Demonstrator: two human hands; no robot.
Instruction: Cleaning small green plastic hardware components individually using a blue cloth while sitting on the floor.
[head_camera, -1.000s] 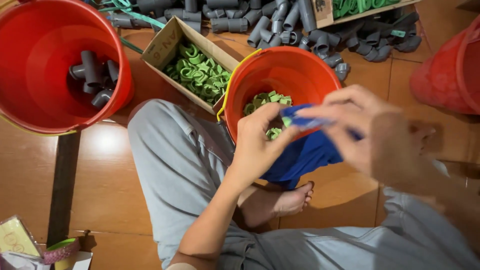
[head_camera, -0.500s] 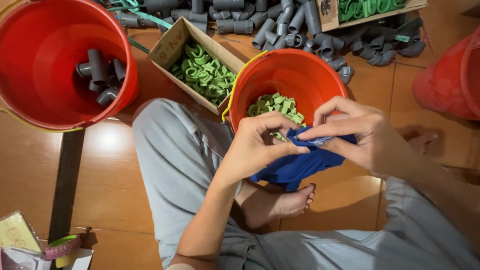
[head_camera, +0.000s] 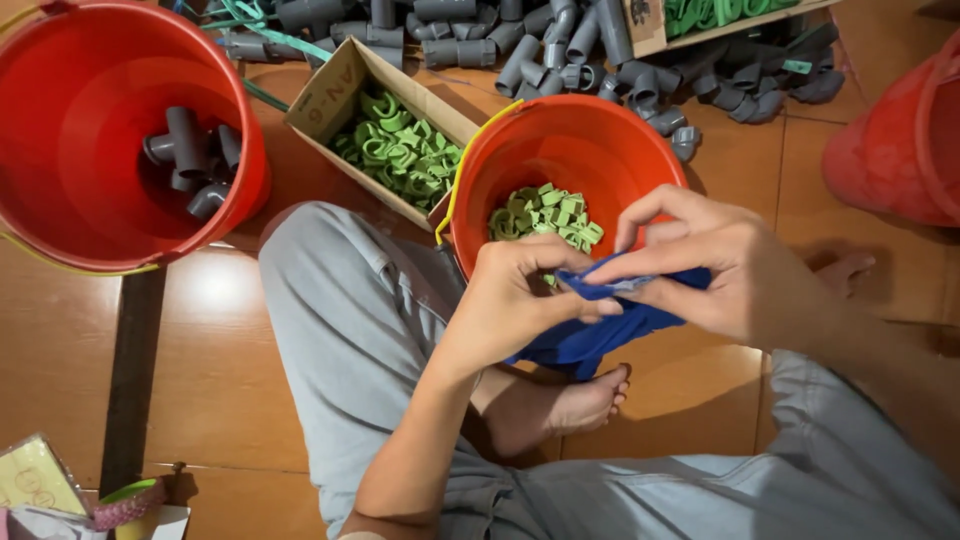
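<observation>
Both my hands, left hand (head_camera: 525, 300) and right hand (head_camera: 730, 265), pinching a crumpled blue cloth bag (head_camera: 590, 335) just below the orange plastic bucket (head_camera: 610, 140) of green clips (head_camera: 545, 215), probably working it open.

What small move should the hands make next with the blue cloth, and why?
Probably spread the blue cloth open. Both the left hand and right hand pinch its bunched edge above the bucket of green clips, the rest hanging crumpled below.

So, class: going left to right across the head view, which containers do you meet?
Left bucket holding grey pipe fittings → cardboard box of green clips → middle bucket → right bucket.
</observation>
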